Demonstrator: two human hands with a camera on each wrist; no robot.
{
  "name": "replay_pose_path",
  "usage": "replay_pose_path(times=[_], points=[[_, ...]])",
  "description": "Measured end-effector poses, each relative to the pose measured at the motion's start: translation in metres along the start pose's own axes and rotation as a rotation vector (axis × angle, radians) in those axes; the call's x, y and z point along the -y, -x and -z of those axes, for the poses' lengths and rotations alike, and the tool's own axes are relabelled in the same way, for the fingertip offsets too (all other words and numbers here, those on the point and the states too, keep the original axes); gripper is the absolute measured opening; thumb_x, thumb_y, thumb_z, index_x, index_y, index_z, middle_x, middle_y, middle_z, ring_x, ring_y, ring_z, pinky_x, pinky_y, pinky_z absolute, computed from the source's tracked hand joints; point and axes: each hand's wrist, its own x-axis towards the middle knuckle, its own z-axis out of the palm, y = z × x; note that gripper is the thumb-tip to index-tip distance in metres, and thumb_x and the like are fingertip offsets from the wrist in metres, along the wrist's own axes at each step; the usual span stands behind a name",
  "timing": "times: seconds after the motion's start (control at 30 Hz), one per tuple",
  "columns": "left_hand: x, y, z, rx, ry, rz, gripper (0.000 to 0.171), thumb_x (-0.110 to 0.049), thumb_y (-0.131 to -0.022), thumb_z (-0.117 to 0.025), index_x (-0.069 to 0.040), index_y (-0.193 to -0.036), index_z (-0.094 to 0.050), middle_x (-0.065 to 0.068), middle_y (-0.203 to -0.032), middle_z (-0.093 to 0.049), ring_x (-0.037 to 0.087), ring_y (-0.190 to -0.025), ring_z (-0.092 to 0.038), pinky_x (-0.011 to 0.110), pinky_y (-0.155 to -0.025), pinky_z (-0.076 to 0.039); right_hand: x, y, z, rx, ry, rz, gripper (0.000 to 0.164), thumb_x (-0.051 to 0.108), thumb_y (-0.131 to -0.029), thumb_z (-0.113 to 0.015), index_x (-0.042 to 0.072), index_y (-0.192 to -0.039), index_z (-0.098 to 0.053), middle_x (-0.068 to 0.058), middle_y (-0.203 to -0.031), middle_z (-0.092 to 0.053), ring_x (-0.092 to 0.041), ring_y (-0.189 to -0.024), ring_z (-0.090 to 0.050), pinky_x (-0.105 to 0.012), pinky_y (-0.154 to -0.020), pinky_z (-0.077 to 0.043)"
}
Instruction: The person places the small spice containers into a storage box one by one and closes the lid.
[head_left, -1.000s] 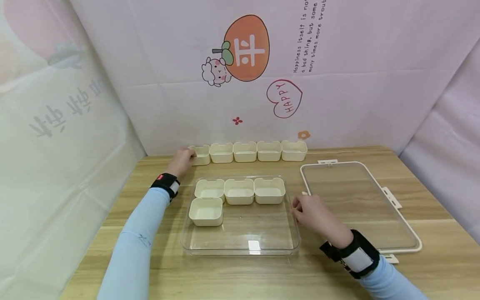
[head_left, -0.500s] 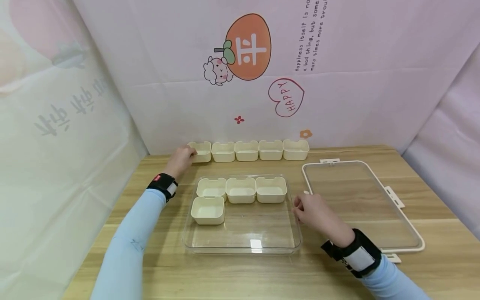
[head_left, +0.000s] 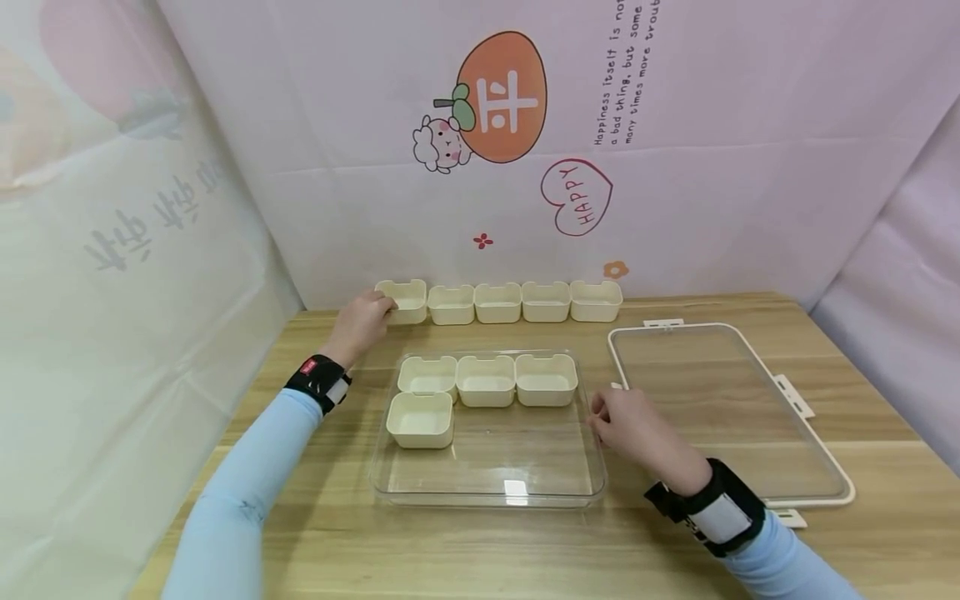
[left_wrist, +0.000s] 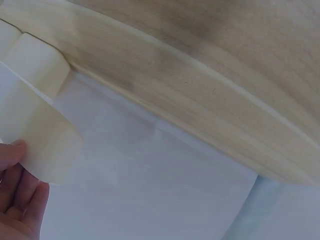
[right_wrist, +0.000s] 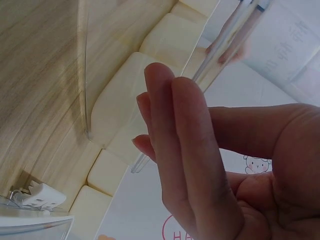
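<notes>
At the back left my left hand (head_left: pixel 363 323) pinches the near-left wall of a cream plastic bin (head_left: pixel 408 302), the end one of a row. In the left wrist view this bin (left_wrist: pixel 40 130) stands out from its neighbour (left_wrist: pixel 37 62), thumb on one face and fingers under the other. My right hand (head_left: pixel 633 427) grips the right rim of a clear plastic tray (head_left: pixel 487 500); in the right wrist view its fingers (right_wrist: pixel 192 130) overlap that rim. Inside the tray, three cream bins (head_left: pixel 486 382) line the back, and another (head_left: pixel 421 420) sits before the left one.
The rest of the bin row (head_left: pixel 498 303) stands along the table's back edge, against a printed cloth (head_left: pixel 337 225). Right of the tray lies a clear lid (head_left: pixel 727 408) with a white frame and clips. Bare wood table (head_left: pixel 450 554) shows in front.
My left hand has raised the end bin a little, and a slight gap now shows beside its neighbour. The right hand keeps its place at the tray; the head view has shifted slightly.
</notes>
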Motion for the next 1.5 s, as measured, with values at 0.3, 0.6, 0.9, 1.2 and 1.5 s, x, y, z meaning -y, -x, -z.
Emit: replay_pose_path(times=[0.3, 0.6, 0.9, 1.2, 1.5], points=[[-0.014, 0.004, 0.011, -0.064, -0.011, -0.084, 0.011, -0.001, -0.086, -0.062, 0.001, -0.091, -0.071, 0.011, -0.084, -0.067, 0.025, -0.080, -0.061, 0.034, -0.071, -0.053, -0.001, 0.000, 0.000, -0.002, 0.001, 0.008, 0.006, 0.006, -0.085, -0.062, 0.002, -0.081, -0.059, 0.002, -0.060, -0.061, -0.009, -0.054, -0.052, -0.024, -0.049, -0.040], [-0.028, 0.008, 0.019, -0.118, 0.009, -0.123, 0.009, -0.001, -0.086, -0.063, -0.001, -0.089, -0.072, 0.009, -0.083, -0.068, 0.024, -0.080, -0.061, 0.034, -0.072, -0.052, -0.001, 0.000, -0.001, -0.009, -0.002, 0.021, 0.006, 0.005, -0.085, -0.062, 0.002, -0.081, -0.059, 0.001, -0.060, -0.061, -0.009, -0.054, -0.052, -0.025, -0.049, -0.041], [-0.045, 0.013, 0.031, -0.100, 0.056, -0.099, 0.014, -0.001, -0.088, -0.059, -0.002, -0.092, -0.072, 0.009, -0.087, -0.068, 0.023, -0.086, -0.061, 0.033, -0.075, -0.052, -0.001, 0.000, 0.000, 0.001, 0.005, 0.007, 0.007, 0.006, -0.086, -0.062, 0.003, -0.081, -0.058, 0.002, -0.060, -0.061, -0.010, -0.055, -0.052, -0.025, -0.049, -0.040], [-0.064, 0.019, 0.042, -0.106, 0.064, -0.126, 0.014, -0.001, -0.087, -0.059, -0.003, -0.091, -0.072, 0.007, -0.086, -0.068, 0.021, -0.083, -0.062, 0.031, -0.073, -0.053, 0.000, 0.000, 0.001, 0.017, 0.006, -0.001, 0.006, 0.006, -0.086, -0.061, 0.003, -0.082, -0.058, 0.002, -0.061, -0.061, -0.011, -0.056, -0.053, -0.025, -0.050, -0.041], [-0.083, 0.020, 0.047, -0.097, 0.063, -0.145, 0.014, 0.000, -0.085, -0.061, -0.004, -0.091, -0.072, 0.006, -0.084, -0.067, 0.020, -0.081, -0.061, 0.030, -0.070, -0.053, 0.000, 0.000, 0.001, 0.024, -0.003, -0.003, 0.005, 0.005, -0.086, -0.061, 0.002, -0.082, -0.058, 0.001, -0.063, -0.062, -0.011, -0.056, -0.054, -0.026, -0.050, -0.042]])
